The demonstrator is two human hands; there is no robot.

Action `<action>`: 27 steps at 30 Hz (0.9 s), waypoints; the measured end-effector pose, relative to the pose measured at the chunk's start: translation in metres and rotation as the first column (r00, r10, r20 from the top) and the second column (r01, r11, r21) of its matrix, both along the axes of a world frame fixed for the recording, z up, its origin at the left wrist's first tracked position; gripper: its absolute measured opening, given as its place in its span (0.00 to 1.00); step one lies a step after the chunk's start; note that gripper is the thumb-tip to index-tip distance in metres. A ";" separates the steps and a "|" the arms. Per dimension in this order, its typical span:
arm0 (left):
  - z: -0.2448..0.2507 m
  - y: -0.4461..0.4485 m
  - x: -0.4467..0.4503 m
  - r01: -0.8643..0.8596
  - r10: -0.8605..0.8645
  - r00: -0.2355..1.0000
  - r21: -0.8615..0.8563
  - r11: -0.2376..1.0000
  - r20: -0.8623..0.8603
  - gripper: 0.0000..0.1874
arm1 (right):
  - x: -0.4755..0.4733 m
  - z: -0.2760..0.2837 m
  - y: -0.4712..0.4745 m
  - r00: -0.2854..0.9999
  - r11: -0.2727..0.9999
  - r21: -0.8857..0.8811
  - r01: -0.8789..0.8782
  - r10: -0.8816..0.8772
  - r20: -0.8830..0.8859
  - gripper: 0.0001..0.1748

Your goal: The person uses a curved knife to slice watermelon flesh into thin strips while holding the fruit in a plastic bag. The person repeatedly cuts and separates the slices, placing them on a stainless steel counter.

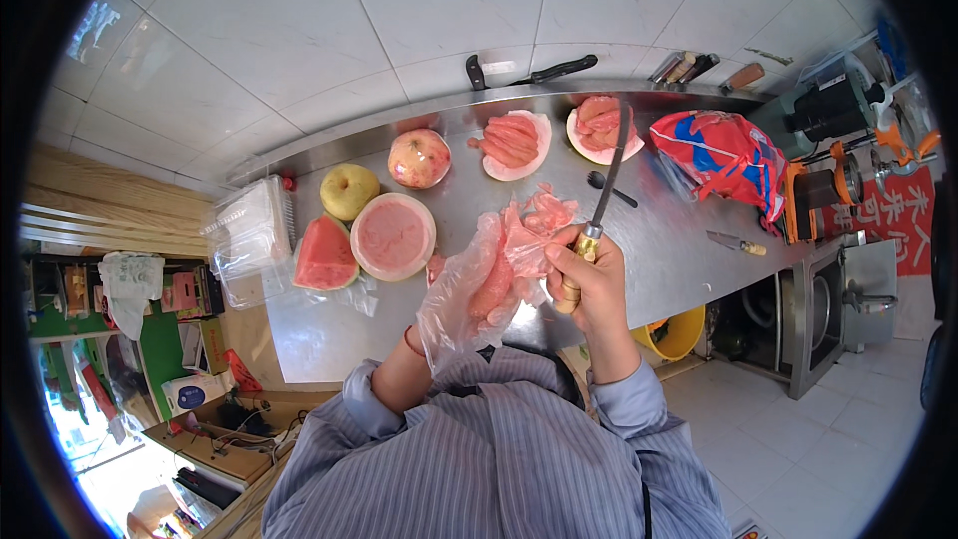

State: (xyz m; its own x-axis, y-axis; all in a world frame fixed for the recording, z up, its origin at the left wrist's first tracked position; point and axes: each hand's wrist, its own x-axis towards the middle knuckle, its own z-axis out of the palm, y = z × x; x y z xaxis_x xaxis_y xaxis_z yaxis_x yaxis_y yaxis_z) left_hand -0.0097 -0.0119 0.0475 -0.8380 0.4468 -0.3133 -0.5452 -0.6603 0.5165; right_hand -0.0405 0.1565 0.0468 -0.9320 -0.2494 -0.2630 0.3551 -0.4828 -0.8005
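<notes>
My left hand (468, 299), in a clear plastic glove, holds a piece of pink pomelo flesh (494, 288). Its loosened pinkish membrane (535, 228) is pinched by the fingers of my right hand (591, 269). That same hand also grips the wooden handle of a curved-blade knife (615, 165), whose blade points up toward the wall. Behind my hands, peeled pomelo flesh (510, 141) lies in a pale rind, and a second rind holds more flesh (596, 123). A black plastic fork (612, 189) rests on the steel counter (456, 202).
Left stand a round tub (393, 236), a watermelon wedge (327, 253), a yellow-green fruit (349, 191), a wrapped pomelo (419, 158) and clear plastic boxes (251, 239). Right are a red-and-blue bag (718, 157) and a small knife (736, 242). Knives hang along the back wall (554, 71); a yellow bucket (677, 333) stands below.
</notes>
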 end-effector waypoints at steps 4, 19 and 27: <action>0.003 0.003 0.001 -0.046 0.051 0.999 -0.252 0.967 0.015 0.28 | -0.007 0.021 0.005 0.999 0.997 -0.051 -0.049 0.050 0.018 0.09; 0.006 0.006 0.019 -0.069 0.063 0.996 0.099 0.993 0.064 0.24 | 0.000 0.022 -0.002 0.969 0.935 -0.343 -0.093 0.165 0.186 0.06; 0.009 0.010 0.030 -0.063 0.050 0.996 0.187 0.980 0.070 0.23 | 0.005 0.023 0.001 0.958 0.855 -0.506 -0.112 0.229 0.175 0.06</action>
